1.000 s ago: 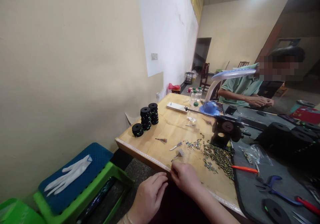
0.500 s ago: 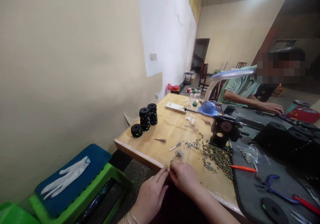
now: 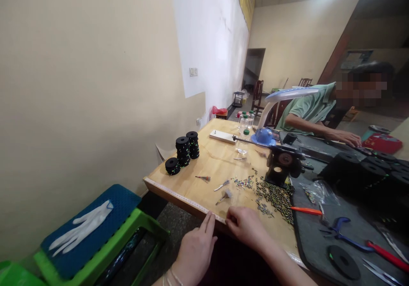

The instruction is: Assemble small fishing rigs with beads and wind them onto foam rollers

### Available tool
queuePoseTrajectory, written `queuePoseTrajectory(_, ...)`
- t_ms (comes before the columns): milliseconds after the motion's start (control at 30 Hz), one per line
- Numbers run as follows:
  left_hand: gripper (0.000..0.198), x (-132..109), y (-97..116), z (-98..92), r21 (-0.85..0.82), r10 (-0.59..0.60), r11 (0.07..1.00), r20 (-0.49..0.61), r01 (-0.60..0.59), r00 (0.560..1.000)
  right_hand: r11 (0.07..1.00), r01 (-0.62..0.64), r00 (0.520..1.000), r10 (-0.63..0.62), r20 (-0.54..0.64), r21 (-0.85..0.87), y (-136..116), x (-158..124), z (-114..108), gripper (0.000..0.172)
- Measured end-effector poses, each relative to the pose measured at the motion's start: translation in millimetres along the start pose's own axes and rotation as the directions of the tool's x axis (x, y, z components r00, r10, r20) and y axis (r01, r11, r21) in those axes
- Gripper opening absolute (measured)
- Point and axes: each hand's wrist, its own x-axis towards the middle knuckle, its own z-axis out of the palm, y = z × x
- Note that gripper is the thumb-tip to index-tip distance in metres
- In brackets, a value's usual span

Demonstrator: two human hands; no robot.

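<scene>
My left hand lies at the front edge of the wooden table, its fingers stretched onto the paper measuring strip and its thumb apart. Just to the right, my right hand is closed at the same edge with curled fingers; whatever it may pinch is hidden. Beyond the hands lie small feathery tied bundles, among them a grey one, a white-stemmed one and a brown-tipped one. Tiny coloured beads and a pile of small dark metallic pieces spread to their right.
Black foam spools stand at the table's left. A black clamp device, blue lamp and bottles are farther back. Pliers and scissors lie on the grey mat. A co-worker sits across; a glove lies on a stool.
My right hand has moved right, away from my left hand, so a gap now shows between them. The left fingers rest along the strip. The view has shifted slightly.
</scene>
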Motion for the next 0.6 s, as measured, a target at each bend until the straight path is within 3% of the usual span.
queuePoseTrajectory(600, 0.045, -0.3, -0.2, 1.8, 0.056, 0.028, 0.998, -0.009, -0.028, 1.0, 0.979, -0.191, 0.98, 0.186, 0.069, 0.073, 9.8, -30.4, -13.0, 0.015)
